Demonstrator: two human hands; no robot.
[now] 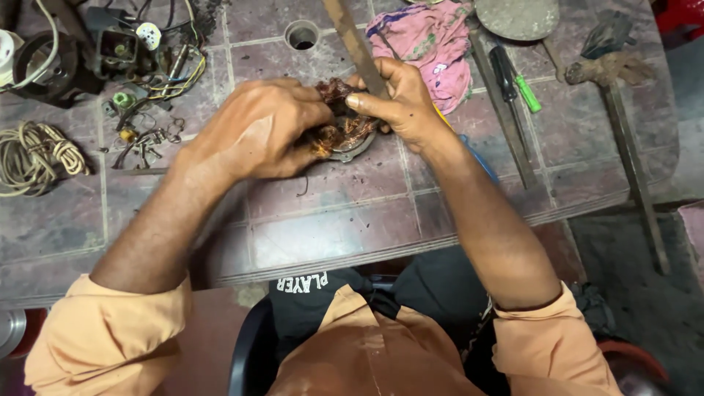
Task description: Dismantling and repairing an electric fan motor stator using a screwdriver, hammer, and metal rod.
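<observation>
A round metal motor stator with tangled copper windings [345, 132] lies on the tiled tabletop [330, 220], between my two hands. My left hand [257, 128] covers its left side, fingers closed on the copper wire. My right hand [400, 99] grips a long flat rusty metal bar [356, 44], which slants up and away to the top edge; its lower end meets the windings. Both hands hide much of the stator.
A pink rag [433, 40] lies behind my right hand. A green-handled screwdriver [517, 81], long metal rods [506, 121] and a hammer-like tool [609, 70] lie to the right. Coiled cord [37, 158], small screws and wired motor parts [125, 51] are at left. The table's front edge runs near my lap.
</observation>
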